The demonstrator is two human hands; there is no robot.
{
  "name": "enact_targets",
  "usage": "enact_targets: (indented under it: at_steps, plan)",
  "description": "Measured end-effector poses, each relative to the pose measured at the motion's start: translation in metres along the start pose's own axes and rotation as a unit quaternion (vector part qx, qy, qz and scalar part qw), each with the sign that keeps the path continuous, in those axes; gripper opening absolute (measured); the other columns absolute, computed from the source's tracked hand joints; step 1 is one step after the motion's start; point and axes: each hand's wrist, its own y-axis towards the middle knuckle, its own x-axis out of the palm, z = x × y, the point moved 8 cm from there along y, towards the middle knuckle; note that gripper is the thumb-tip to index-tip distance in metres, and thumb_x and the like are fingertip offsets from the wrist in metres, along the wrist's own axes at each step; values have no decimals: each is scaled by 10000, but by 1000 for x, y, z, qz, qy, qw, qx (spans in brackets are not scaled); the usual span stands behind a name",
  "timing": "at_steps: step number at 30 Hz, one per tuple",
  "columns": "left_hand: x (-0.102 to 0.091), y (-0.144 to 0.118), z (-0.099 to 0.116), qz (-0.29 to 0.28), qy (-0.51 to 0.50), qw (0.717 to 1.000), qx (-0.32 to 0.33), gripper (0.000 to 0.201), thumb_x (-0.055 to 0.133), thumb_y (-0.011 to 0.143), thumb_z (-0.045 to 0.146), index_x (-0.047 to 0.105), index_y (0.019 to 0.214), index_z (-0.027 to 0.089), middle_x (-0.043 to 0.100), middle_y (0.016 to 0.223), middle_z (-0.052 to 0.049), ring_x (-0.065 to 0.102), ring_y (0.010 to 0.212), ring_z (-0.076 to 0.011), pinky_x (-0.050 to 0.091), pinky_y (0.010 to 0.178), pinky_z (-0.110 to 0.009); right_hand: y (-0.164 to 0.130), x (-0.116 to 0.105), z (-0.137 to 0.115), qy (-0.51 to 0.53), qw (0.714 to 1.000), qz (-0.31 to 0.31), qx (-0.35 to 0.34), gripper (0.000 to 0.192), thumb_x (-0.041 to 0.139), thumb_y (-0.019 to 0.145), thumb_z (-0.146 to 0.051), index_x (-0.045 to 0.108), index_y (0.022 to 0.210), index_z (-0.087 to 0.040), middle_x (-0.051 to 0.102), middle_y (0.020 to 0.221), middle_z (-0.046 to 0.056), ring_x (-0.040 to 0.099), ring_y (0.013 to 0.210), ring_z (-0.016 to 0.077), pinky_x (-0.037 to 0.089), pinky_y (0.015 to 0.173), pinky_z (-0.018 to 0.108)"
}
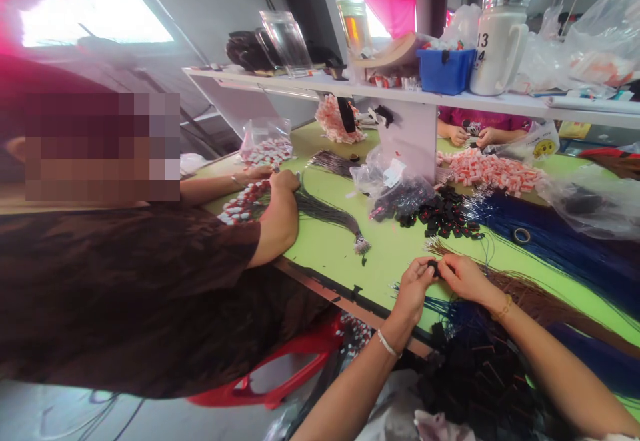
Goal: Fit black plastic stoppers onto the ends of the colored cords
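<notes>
My left hand point(414, 289) and my right hand point(463, 277) meet over the green table point(340, 247), pinching a small black tag point(434, 267) between their fingertips. A thin blue cord runs from the tag toward a bundle of blue cords point(453, 314) under my wrists. A bundle of brown cords point(525, 291) lies just right of my right hand. A heap of loose black tags point(445, 214) sits a little beyond my hands.
A co-worker in a dark top point(150, 294) leans on the table at left, hands by red-and-white tags point(245, 202) and black cords point(330, 214). Another person's hands point(473, 135) work across the table. A white shelf point(400, 94) carries a blue box, a mug and bags.
</notes>
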Motion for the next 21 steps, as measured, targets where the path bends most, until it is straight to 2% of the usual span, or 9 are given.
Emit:
enact_targets:
  at_steps: [5,11,14,16,18,20,21]
  plan:
    - [-3,2,-2,5,-15,1000,-26,286,772,645,245,652,886,146,645,816,-47,573,725,-129,441,698,-252,-1,-4,-7,-45,999,14,-20,190,450,868,-194,514,690,-180,551,632,0,455,566,118,272,545,231]
    - [-9,1,-8,30,43,999,1,269,773,637,239,665,864,144,667,817,-54,591,756,-140,433,726,-250,-4,11,-9,-174,984,25,-8,173,485,839,-200,553,683,-170,586,637,37,480,567,141,247,543,260]
    - [-12,1,-14,22,36,999,-22,297,784,628,278,667,868,147,668,812,-50,591,737,-137,437,702,-248,-4,6,-15,-168,985,12,-21,169,486,838,-202,574,696,-175,603,651,37,507,593,147,288,562,253]
    - [-14,2,-15,23,20,999,-35,316,785,627,300,659,877,153,671,830,-51,591,736,-134,438,680,-242,-1,-20,-14,-113,992,54,-22,188,467,860,-229,588,723,-186,620,686,31,525,627,146,332,591,247]
    - [-17,2,-15,26,5,999,-46,328,790,618,301,649,875,155,677,864,-62,597,758,-136,440,673,-238,-1,-66,4,-35,985,170,10,222,438,891,-302,601,789,-193,644,751,39,549,689,153,377,636,250]
    - [-19,2,-15,27,-7,998,-55,337,797,606,293,640,869,153,678,890,-74,602,784,-141,444,679,-238,-7,-111,41,9,953,289,95,292,459,876,-430,604,847,-177,654,777,66,556,689,168,391,616,261]
    - [-19,2,-15,26,-9,998,-58,343,797,604,287,636,877,155,676,893,-74,603,790,-142,444,681,-238,-11,-125,61,3,936,319,151,331,528,821,-495,602,837,-173,646,741,61,552,666,174,384,600,265]
